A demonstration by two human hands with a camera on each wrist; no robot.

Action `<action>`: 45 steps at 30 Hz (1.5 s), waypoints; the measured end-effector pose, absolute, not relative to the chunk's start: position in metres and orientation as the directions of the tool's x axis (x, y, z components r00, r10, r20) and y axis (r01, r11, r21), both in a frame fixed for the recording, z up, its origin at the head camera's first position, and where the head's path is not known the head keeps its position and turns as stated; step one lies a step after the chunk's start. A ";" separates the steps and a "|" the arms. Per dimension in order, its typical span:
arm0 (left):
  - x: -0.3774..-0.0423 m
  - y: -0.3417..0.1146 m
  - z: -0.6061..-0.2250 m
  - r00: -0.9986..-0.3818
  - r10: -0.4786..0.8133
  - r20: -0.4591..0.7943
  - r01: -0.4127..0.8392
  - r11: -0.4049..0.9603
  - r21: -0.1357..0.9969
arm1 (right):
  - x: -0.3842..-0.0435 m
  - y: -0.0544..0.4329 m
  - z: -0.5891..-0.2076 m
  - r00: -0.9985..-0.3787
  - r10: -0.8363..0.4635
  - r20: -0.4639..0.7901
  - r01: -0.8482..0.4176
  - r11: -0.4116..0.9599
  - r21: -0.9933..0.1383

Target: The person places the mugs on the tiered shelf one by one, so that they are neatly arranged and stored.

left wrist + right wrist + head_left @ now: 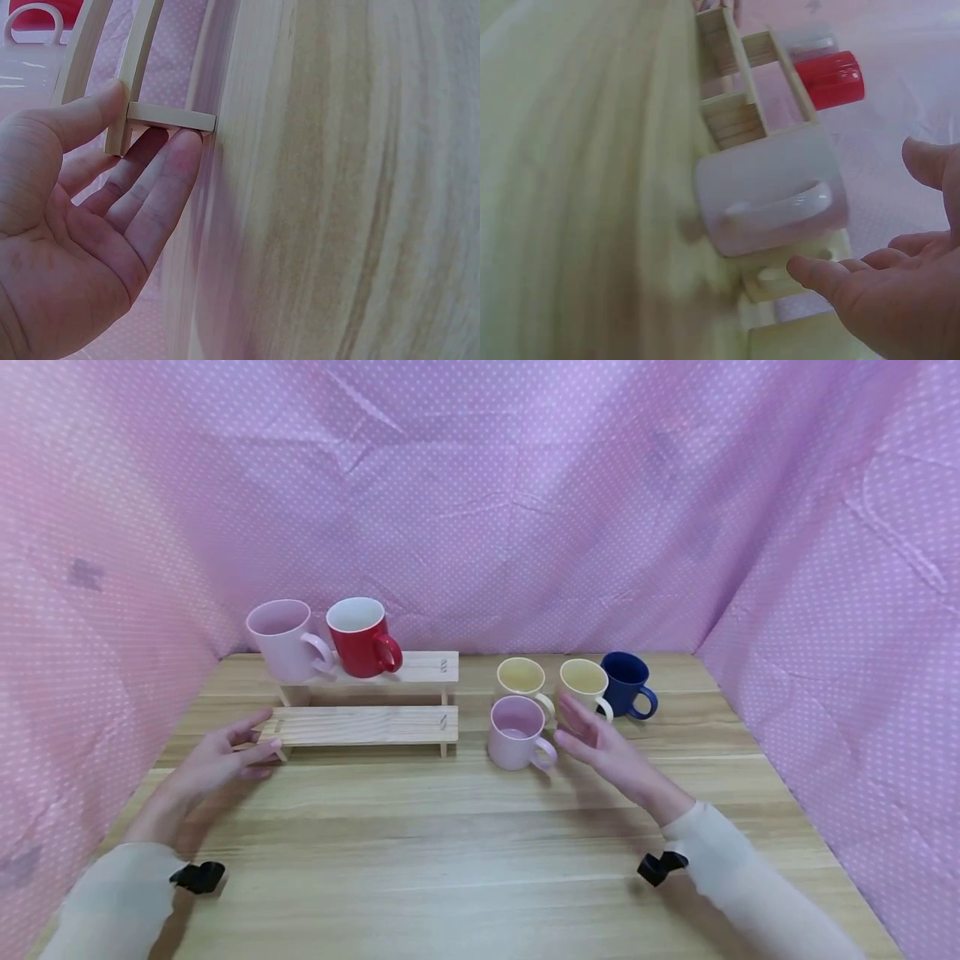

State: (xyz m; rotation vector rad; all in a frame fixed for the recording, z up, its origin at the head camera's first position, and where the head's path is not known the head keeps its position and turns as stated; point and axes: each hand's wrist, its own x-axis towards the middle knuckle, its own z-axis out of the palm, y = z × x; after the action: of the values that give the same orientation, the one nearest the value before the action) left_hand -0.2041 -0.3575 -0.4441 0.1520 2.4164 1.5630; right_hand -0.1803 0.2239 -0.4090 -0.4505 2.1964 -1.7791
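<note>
At the left end of a two-tier wooden rack [360, 727], my left hand [210, 764] holds the lower shelf. Its thumb lies on the shelf's edge and the fingers are curled in beside the short leg [169, 116]. My right hand [615, 760] hovers with spread fingers just right of a pink mug [512, 747], holding nothing. Behind that mug is a yellow mug [517, 677]. A second yellow mug [581, 681], partly hidden by my right fingers, stands beside a dark blue mug [621, 685].
On the rack's upper tier stand another pink mug [283, 647] and a red mug [356, 647] with a white inside. Everything rests on a wood-grain table [420, 860]. Pink dotted cloth [480, 510] hangs behind and at both sides.
</note>
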 end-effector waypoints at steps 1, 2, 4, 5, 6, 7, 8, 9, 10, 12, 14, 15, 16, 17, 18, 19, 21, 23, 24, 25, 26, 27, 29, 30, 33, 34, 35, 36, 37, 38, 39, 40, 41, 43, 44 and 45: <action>-0.204 -0.357 -0.444 -0.961 0.225 -0.161 -0.055 0.415 0.908 | -0.178 0.224 -0.414 -0.912 -0.408 -0.029 -0.058 0.201 -0.978; -0.204 -0.357 -0.444 -0.960 0.228 -0.161 -0.055 0.412 0.909 | -0.176 0.225 -0.418 -0.913 -0.406 -0.036 -0.055 0.212 -0.976; -0.203 -0.357 -0.443 -0.959 0.233 -0.161 -0.055 0.405 0.913 | -0.173 0.224 -0.425 -0.916 -0.399 -0.047 -0.046 0.220 -0.974; -0.202 -0.358 -0.443 -0.960 0.230 -0.161 -0.057 0.401 0.914 | -0.172 0.224 -0.429 -0.916 -0.399 -0.048 -0.045 0.220 -0.975; -0.202 -0.358 -0.443 -0.960 0.230 -0.161 -0.058 0.400 0.915 | -0.171 0.223 -0.432 -0.915 -0.401 -0.049 -0.041 0.213 -0.976; -0.201 -0.358 -0.443 -0.960 0.230 -0.159 -0.057 0.397 0.916 | -0.171 0.222 -0.435 -0.912 -0.407 -0.048 -0.036 0.196 -0.980; -0.201 -0.359 -0.443 -0.960 0.231 -0.158 -0.056 0.395 0.917 | -0.170 0.221 -0.437 -0.909 -0.414 -0.046 -0.035 0.185 -0.982; -0.201 -0.359 -0.444 -0.960 0.232 -0.157 -0.056 0.392 0.918 | -0.170 0.220 -0.440 -0.905 -0.423 -0.044 -0.030 0.167 -0.985; -0.200 -0.359 -0.444 -0.960 0.232 -0.156 -0.056 0.390 0.919 | -0.170 0.219 -0.442 -0.901 -0.432 -0.041 -0.025 0.147 -0.989; -0.201 -0.359 -0.444 -0.960 0.235 -0.153 -0.052 0.388 0.920 | -0.170 0.217 -0.446 -0.894 -0.446 -0.042 -0.009 0.111 -0.994; -0.202 -0.359 -0.445 -0.960 0.235 -0.150 -0.048 0.390 0.920 | -0.170 0.215 -0.448 -0.893 -0.448 -0.047 0.006 0.094 -0.996; -0.202 -0.359 -0.445 -0.961 0.233 -0.150 -0.047 0.394 0.918 | -0.170 0.214 -0.449 -0.892 -0.450 -0.051 0.016 0.081 -0.997; -0.203 -0.358 -0.445 -0.962 0.231 -0.146 -0.044 0.397 0.917 | -0.170 0.214 -0.449 -0.891 -0.450 -0.055 0.026 0.070 -0.997; -0.203 -0.358 -0.446 -0.962 0.232 -0.145 -0.042 0.400 0.916 | -0.171 0.214 -0.450 -0.891 -0.449 -0.062 0.038 0.062 -0.997; -0.204 -0.358 -0.446 -0.962 0.231 -0.144 -0.042 0.399 0.916 | -0.171 0.213 -0.450 -0.892 -0.446 -0.070 0.049 0.059 -0.997; -0.204 -0.358 -0.447 -0.963 0.229 -0.145 -0.043 0.400 0.916 | -0.172 0.213 -0.450 -0.893 -0.444 -0.076 0.057 0.055 -0.997; -0.203 -0.358 -0.447 -0.963 0.227 -0.148 -0.046 0.402 0.915 | -0.172 0.212 -0.450 -0.898 -0.431 -0.093 0.079 0.051 -0.996; -0.203 -0.358 -0.446 -0.962 0.228 -0.149 -0.046 0.402 0.914 | -0.173 0.211 -0.450 -0.907 -0.403 -0.118 0.105 0.054 -0.993; -0.203 -0.358 -0.446 -0.962 0.229 -0.149 -0.046 0.403 0.914 | -0.173 0.211 -0.450 -0.910 -0.392 -0.132 0.118 0.059 -0.991; -0.203 -0.358 -0.446 -0.961 0.231 -0.150 -0.046 0.405 0.913 | -0.172 0.212 -0.450 -0.913 -0.381 -0.143 0.130 0.061 -0.990; -0.203 -0.358 -0.446 -0.961 0.233 -0.151 -0.046 0.403 0.914 | -0.172 0.212 -0.449 -0.914 -0.375 -0.153 0.138 0.066 -0.988; -0.203 -0.358 -0.446 -0.961 0.233 -0.150 -0.046 0.400 0.915 | -0.172 0.212 -0.448 -0.915 -0.368 -0.165 0.150 0.067 -0.986; -0.203 -0.358 -0.445 -0.960 0.236 -0.150 -0.048 0.388 0.920 | -0.171 0.212 -0.447 -0.912 -0.371 -0.175 0.162 0.067 -0.985; -0.203 -0.358 -0.445 -0.960 0.237 -0.151 -0.049 0.386 0.921 | -0.171 0.211 -0.448 -0.911 -0.373 -0.177 0.164 0.068 -0.984; -0.203 -0.357 -0.445 -0.960 0.236 -0.154 -0.054 0.384 0.922 | -0.170 0.209 -0.449 -0.908 -0.380 -0.176 0.165 0.062 -0.984; -0.202 -0.357 -0.444 -0.959 0.237 -0.154 -0.053 0.384 0.922 | -0.170 0.208 -0.450 -0.906 -0.384 -0.177 0.165 0.064 -0.984; -0.201 -0.357 -0.444 -0.959 0.237 -0.154 -0.051 0.390 0.919 | -0.169 0.207 -0.451 -0.904 -0.388 -0.181 0.169 0.064 -0.984; -0.201 -0.357 -0.444 -0.960 0.235 -0.154 -0.050 0.395 0.917 | -0.169 0.207 -0.451 -0.901 -0.395 -0.182 0.170 0.067 -0.983; -0.200 -0.358 -0.443 -0.959 0.236 -0.155 -0.051 0.397 0.916 | -0.168 0.206 -0.451 -0.897 -0.400 -0.187 0.174 0.068 -0.982; -0.199 -0.358 -0.443 -0.959 0.237 -0.154 -0.048 0.398 0.916 | -0.168 0.205 -0.451 -0.895 -0.405 -0.190 0.176 0.071 -0.982; -0.199 -0.358 -0.443 -0.960 0.238 -0.149 -0.044 0.397 0.917 | -0.167 0.204 -0.451 -0.891 -0.410 -0.194 0.181 0.071 -0.981; -0.199 -0.357 -0.443 -0.960 0.235 -0.149 -0.044 0.400 0.916 | -0.167 0.204 -0.451 -0.889 -0.414 -0.197 0.185 0.069 -0.980; -0.199 -0.357 -0.443 -0.961 0.234 -0.150 -0.044 0.405 0.913 | -0.167 0.203 -0.450 -0.888 -0.415 -0.201 0.190 0.067 -0.979; -0.200 -0.357 -0.444 -0.960 0.235 -0.149 -0.044 0.403 0.914 | -0.169 0.203 -0.450 -0.890 -0.410 -0.200 0.189 0.067 -0.980; -0.201 -0.357 -0.444 -0.961 0.233 -0.149 -0.045 0.402 0.915 | -0.169 0.203 -0.450 -0.892 -0.405 -0.201 0.192 0.064 -0.979; -0.202 -0.358 -0.444 -0.961 0.233 -0.150 -0.046 0.401 0.915 | -0.170 0.202 -0.450 -0.894 -0.398 -0.204 0.195 0.064 -0.979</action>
State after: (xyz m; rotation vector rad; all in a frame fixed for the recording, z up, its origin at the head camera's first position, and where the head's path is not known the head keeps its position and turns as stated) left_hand -0.2019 -0.3577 -0.4441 0.1644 2.4057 1.5840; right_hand -0.1701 0.2025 -0.4496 -0.2019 1.9265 -1.8837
